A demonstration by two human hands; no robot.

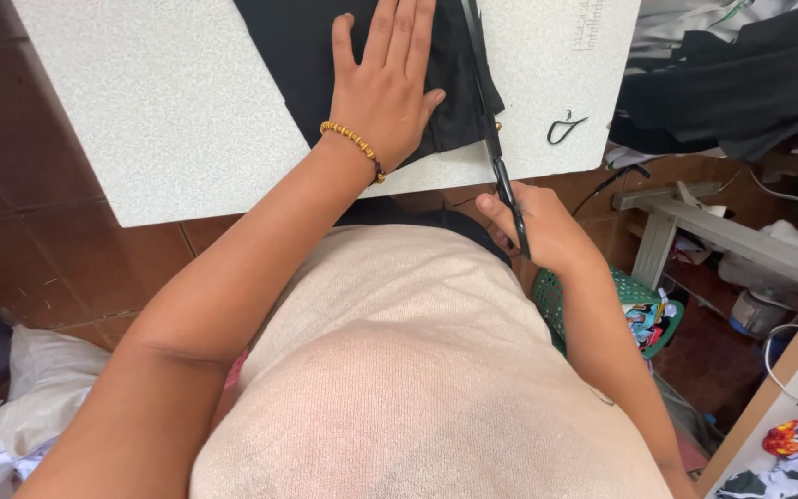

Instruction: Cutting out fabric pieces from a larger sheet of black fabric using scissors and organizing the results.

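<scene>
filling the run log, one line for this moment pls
left hand flat on black fabric | right hand holds scissors at fabric edge | speckled table

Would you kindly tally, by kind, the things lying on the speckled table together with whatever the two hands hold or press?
Black fabric piece, pressed flat by the left hand: 1
Black scissors, held in the right hand: 1
Small black hook-shaped scrap on the speckled table: 1
Total: 3
</scene>
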